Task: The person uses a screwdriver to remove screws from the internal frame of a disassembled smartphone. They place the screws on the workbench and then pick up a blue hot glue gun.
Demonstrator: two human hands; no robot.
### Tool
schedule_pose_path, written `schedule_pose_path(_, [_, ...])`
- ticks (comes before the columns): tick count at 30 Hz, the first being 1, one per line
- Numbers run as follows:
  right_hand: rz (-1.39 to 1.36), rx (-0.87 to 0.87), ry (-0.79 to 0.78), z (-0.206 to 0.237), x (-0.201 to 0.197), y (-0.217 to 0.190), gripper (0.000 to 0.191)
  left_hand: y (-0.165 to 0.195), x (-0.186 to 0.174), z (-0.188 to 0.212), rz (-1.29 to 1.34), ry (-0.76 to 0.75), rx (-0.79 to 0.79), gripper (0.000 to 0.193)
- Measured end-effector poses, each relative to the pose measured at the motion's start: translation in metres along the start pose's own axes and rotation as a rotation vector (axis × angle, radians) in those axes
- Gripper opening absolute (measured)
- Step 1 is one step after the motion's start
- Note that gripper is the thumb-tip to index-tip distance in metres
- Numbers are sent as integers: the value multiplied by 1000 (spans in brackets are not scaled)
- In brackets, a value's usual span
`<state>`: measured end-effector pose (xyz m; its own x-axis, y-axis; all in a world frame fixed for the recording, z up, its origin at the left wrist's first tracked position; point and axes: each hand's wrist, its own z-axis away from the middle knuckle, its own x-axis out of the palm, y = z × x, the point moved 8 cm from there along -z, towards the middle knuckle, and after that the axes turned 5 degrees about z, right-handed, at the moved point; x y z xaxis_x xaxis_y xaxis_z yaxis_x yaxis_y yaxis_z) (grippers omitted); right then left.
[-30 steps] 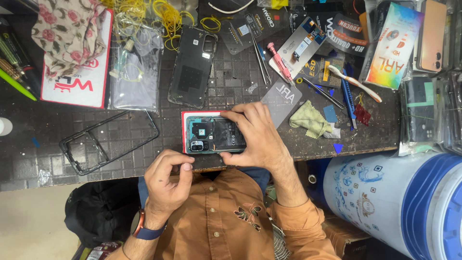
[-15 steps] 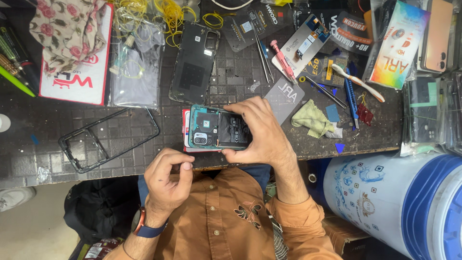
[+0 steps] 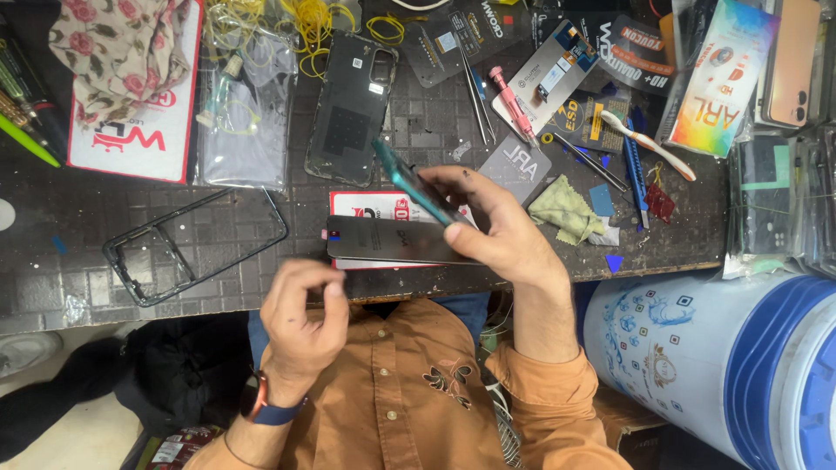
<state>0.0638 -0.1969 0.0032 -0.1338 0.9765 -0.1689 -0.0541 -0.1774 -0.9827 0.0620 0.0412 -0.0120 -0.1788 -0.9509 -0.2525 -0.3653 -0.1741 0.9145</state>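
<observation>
The right hand (image 3: 496, 231) holds a teal phone (image 3: 416, 184) by its edges, thumb on one side and fingers on the other, tilted so that mostly its thin side shows; it is lifted just above the near edge of the dark workbench (image 3: 52, 218). Right under it lies a flat grey panel (image 3: 392, 241) on a red and white card (image 3: 370, 207). The left hand (image 3: 305, 318) hangs closer to the body, below the panel, with its fingers curled in and the thumb meeting the fingertips; whether something small is pinched there cannot be told. A blue watch (image 3: 261, 402) sits on that wrist. On the bench to the left lies a bare black phone frame (image 3: 192, 246), and behind the phone a black back cover (image 3: 353, 109). Further right are tweezers (image 3: 475, 96), a pink screwdriver (image 3: 512, 106), a toothbrush (image 3: 649, 144) and a green cloth (image 3: 564, 209). A white and blue barrel (image 3: 723, 365) stands beside the person's right arm.
</observation>
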Motion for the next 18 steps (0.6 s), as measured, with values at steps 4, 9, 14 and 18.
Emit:
schedule_pose_path(4, [113, 12, 11, -2, 10, -4, 72, 7, 6, -6, -187, 78, -106, 32])
schedule_pose_path(9, [622, -76, 98, -2, 25, -25, 77, 13, 7, -12, -208, 87, -128, 24])
schedule_pose_path(14, [775, -120, 155, 0, 38, -35, 78, 13, 5, -11, -230, 82, -105, 22])
schedule_pose_path(18, [813, -148, 176, 0, 42, -36, 79, 13, 5, -10, -239, 75, -101, 24])
